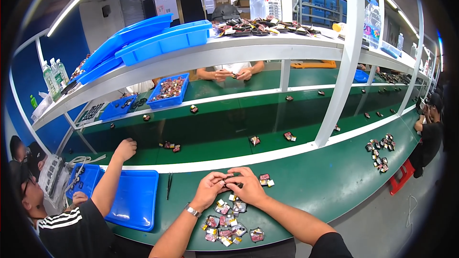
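My left hand (209, 190) and my right hand (246, 187) meet over the green worktop, fingers pinched together around one small dark electronic unit (231, 181). Most of that unit is covered by my fingers. Just below my hands lies a loose cluster of similar units (225, 221), showing reddish circuit boards, black casings and white-and-yellow pieces. Another unit (265, 180) rests right of my right hand. To the left of my left hand, a pair of dark tweezers (169, 185) lies on the worktop.
A blue tray (138, 196) stands at left beside a co-worker, whose arm (111, 174) reaches over the conveyor belt (210, 136). Scattered units ride the belt. A white upright post (340, 71) and an overhead shelf (267, 43) stand ahead. More units (381, 150) lie at right.
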The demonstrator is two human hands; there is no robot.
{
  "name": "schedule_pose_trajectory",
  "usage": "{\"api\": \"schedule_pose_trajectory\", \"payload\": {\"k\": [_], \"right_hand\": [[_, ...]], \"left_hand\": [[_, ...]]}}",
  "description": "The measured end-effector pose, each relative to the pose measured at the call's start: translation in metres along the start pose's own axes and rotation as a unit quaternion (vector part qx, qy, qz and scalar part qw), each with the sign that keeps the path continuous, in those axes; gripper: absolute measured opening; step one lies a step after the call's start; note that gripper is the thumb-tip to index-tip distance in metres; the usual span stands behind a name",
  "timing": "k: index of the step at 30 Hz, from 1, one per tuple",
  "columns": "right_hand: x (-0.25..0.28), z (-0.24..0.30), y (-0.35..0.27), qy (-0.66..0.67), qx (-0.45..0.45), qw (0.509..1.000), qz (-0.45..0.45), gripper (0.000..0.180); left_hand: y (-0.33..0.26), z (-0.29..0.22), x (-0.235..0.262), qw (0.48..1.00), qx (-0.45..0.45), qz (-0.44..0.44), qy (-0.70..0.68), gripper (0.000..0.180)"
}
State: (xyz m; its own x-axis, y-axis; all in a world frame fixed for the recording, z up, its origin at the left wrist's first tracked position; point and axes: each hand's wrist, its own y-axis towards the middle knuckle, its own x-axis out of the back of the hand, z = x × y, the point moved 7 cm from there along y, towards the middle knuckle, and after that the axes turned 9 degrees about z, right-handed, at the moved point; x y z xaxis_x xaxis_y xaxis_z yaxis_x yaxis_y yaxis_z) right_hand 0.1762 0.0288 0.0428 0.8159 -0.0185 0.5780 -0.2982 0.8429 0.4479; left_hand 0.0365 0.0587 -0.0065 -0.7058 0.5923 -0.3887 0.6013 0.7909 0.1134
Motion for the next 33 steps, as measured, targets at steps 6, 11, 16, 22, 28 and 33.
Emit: {"api": "schedule_pose_trajectory", "payload": {"k": [6, 11, 16, 22, 28, 33], "right_hand": [[-0.003, 0.003, 0.001, 0.037, -0.009, 0.999, 0.0, 0.018], [0.002, 0.011, 0.003, 0.01, 0.019, 1.0, -0.007, 0.019], [0.0, 0.009, 0.004, 0.036, 0.019, 0.999, 0.003, 0.019], [0.004, 0.01, 0.003, 0.009, 0.028, 0.999, -0.022, 0.018], [0.008, 0.022, 0.008, -0.037, 0.094, 0.992, -0.08, 0.015], [0.009, 0.027, 0.007, -0.066, 0.099, 0.991, -0.063, 0.016]], "left_hand": [[-0.001, -0.007, -0.005, 1.0, -0.011, -0.02, 0.012, 0.02], [-0.001, -0.006, -0.001, 1.0, -0.013, -0.021, -0.01, 0.024], [0.0, -0.007, -0.001, 0.999, -0.014, -0.033, 0.0, 0.024], [0.0, -0.003, -0.003, 0.999, -0.006, -0.037, -0.025, 0.027], [0.001, -0.003, 0.001, 0.999, 0.01, -0.046, -0.024, 0.028], [0.001, -0.005, -0.001, 0.999, 0.007, -0.039, -0.032, 0.028]]}}
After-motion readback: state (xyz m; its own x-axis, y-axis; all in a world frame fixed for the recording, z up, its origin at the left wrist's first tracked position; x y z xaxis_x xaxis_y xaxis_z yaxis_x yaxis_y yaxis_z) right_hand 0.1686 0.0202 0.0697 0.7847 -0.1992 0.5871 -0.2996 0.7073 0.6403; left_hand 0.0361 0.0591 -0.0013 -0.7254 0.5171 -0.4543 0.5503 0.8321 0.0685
